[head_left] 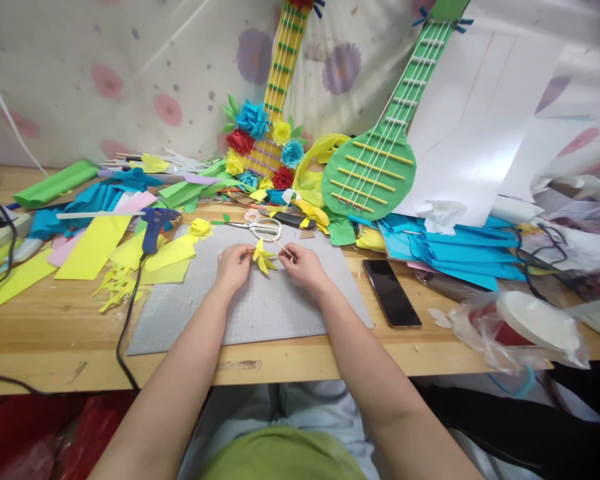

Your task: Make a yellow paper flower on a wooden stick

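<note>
A small yellow paper flower (263,257) with pointed petals is held up over the grey cutting mat (280,313). On its left side, my left hand (234,265) is closed, pinching the flower at its base. My right hand (303,264) is closed around a thin stick (279,245), whose tip slants up to the left, close to the petals. Just beyond both hands lie scissors (266,229) with pale handles. A finished yellow paper rose (201,228) rests at the mat's far left edge.
A blue glue gun (153,227) with its cord lies left, among yellow paper strips (94,247). A phone (392,293) lies right of the mat. Behind stand a green paper instrument (370,175) and a yellow one (280,73) with flowers. Blue crepe paper (460,243) is piled at right.
</note>
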The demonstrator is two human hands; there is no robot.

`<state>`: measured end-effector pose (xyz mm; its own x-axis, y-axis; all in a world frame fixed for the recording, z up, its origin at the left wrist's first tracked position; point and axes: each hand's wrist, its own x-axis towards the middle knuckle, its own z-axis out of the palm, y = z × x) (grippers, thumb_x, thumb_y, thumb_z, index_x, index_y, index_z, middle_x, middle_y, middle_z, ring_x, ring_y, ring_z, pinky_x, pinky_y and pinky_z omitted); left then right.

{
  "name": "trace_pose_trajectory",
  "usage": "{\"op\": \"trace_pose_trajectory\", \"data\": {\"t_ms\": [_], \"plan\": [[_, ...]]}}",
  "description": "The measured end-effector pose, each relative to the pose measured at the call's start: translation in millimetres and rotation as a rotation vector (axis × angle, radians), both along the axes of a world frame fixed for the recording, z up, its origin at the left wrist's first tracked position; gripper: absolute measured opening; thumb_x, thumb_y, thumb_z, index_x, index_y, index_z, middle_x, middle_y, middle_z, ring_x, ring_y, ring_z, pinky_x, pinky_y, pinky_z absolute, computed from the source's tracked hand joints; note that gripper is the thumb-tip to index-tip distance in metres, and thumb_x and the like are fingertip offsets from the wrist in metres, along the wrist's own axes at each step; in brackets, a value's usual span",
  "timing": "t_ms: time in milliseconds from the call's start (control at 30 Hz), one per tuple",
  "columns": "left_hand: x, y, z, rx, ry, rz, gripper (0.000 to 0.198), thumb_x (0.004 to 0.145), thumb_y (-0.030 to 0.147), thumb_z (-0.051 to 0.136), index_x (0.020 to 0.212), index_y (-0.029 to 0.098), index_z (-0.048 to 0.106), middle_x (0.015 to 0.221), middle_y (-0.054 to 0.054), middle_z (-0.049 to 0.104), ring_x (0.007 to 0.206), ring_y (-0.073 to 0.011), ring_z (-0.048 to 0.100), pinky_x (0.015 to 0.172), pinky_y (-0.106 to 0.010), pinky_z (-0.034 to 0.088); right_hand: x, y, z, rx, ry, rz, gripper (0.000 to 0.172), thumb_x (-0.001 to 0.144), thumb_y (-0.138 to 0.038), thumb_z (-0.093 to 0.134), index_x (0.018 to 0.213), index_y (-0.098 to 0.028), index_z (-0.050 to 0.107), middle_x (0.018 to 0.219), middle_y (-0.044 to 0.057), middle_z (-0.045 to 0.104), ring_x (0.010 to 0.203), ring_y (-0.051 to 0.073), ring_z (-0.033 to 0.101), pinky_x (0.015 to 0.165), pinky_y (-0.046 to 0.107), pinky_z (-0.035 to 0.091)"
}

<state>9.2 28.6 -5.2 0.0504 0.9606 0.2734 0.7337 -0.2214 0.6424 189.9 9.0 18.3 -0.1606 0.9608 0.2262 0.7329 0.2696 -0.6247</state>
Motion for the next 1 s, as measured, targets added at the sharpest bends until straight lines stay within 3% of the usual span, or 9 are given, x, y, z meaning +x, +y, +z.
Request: {"op": "trace_pose_trajectory", "data": {"t_ms": [133,200,300,400,467,567,633,800,1000], "plan": [[2,-1,3.9,0.038,0.038,0.025,0.038,0.073,0.011,0.044,0.108,0.022,0.054,0.105,-0.002,0.062,0.100,-0.0160,0.053,0.094,-0.033,0.035,-4,-2,-1.7,-0.051,-0.052,0.005,0.016,0.075,-0.032,0.050,0.083,-0.022,0.060,0.076,-0.003,0.063,0.062,0.009,0.049,0.057,0.019,0.032],[2,-3,6.5,0.103,0.042,0.147,0.048,0.070,0.007,0.043,0.117,0.020,0.046,0.112,-0.005,0.058,0.106,-0.0171,0.050,0.095,-0.033,0.034,-5,-2,-2.6,-0.063,-0.043,-0.007,0.016,0.074,-0.032,0.052,0.085,-0.023,0.060,0.078,-0.003,0.064,0.065,0.009,0.051,0.059,0.019,0.033],[3,-11,12.6,0.148,0.038,0.307,0.043,0.070,0.009,0.042,0.112,0.017,0.046,0.107,-0.007,0.058,0.097,-0.0163,0.053,0.089,-0.031,0.038,-6,0,-5.1,-0.077,-0.026,-0.045,0.014,0.073,-0.032,0.054,0.083,-0.024,0.060,0.078,-0.004,0.064,0.068,0.010,0.053,0.060,0.020,0.034],[12,-25,19.8,0.026,0.078,0.185,0.028,0.073,0.017,0.044,0.100,0.022,0.049,0.094,-0.001,0.062,0.073,-0.0126,0.058,0.070,-0.026,0.042,-6,2,-7.3,-0.102,-0.031,-0.113,0.013,0.074,-0.033,0.053,0.080,-0.024,0.061,0.074,-0.003,0.064,0.068,0.011,0.055,0.059,0.021,0.034],[23,-33,23.2,-0.049,0.170,0.116,0.021,0.075,0.026,0.046,0.096,0.024,0.050,0.089,0.000,0.063,0.072,-0.0135,0.059,0.067,-0.026,0.041,-6,3,-7.7,-0.117,-0.031,-0.165,0.015,0.075,-0.035,0.051,0.080,-0.024,0.060,0.072,-0.003,0.064,0.067,0.012,0.056,0.058,0.021,0.035],[39,-39,25.7,-0.126,0.261,0.181,0.036,0.072,0.046,0.051,0.099,0.022,0.045,0.082,-0.003,0.063,0.072,-0.0190,0.060,0.062,-0.028,0.039,-5,4,-6.9,-0.119,-0.003,-0.224,0.015,0.076,-0.035,0.050,0.082,-0.024,0.059,0.072,-0.003,0.065,0.068,0.013,0.057,0.060,0.022,0.036],[45,-39,26.0,-0.141,0.307,0.231,0.040,0.071,0.051,0.051,0.097,0.021,0.044,0.081,-0.004,0.063,0.073,-0.0212,0.061,0.061,-0.029,0.039,-6,4,-6.4,-0.117,0.020,-0.239,0.013,0.076,-0.033,0.052,0.083,-0.025,0.058,0.074,-0.003,0.066,0.069,0.013,0.058,0.061,0.023,0.037],[44,-35,23.2,-0.156,0.354,0.257,0.022,0.077,0.037,0.047,0.093,0.022,0.046,0.076,-0.004,0.062,0.071,-0.0206,0.062,0.061,-0.028,0.038,-13,2,-6.2,-0.111,0.043,-0.232,0.011,0.073,-0.030,0.055,0.082,-0.024,0.056,0.076,-0.003,0.066,0.072,0.013,0.059,0.063,0.023,0.039],[37,-32,17.4,-0.112,0.273,0.263,0.015,0.079,0.031,0.045,0.093,0.026,0.047,0.073,0.001,0.063,0.069,-0.0175,0.061,0.058,-0.026,0.035,-23,-3,-6.0,-0.068,0.003,-0.220,0.013,0.074,-0.034,0.054,0.084,-0.025,0.053,0.080,-0.003,0.066,0.075,0.015,0.061,0.064,0.024,0.040]]}}
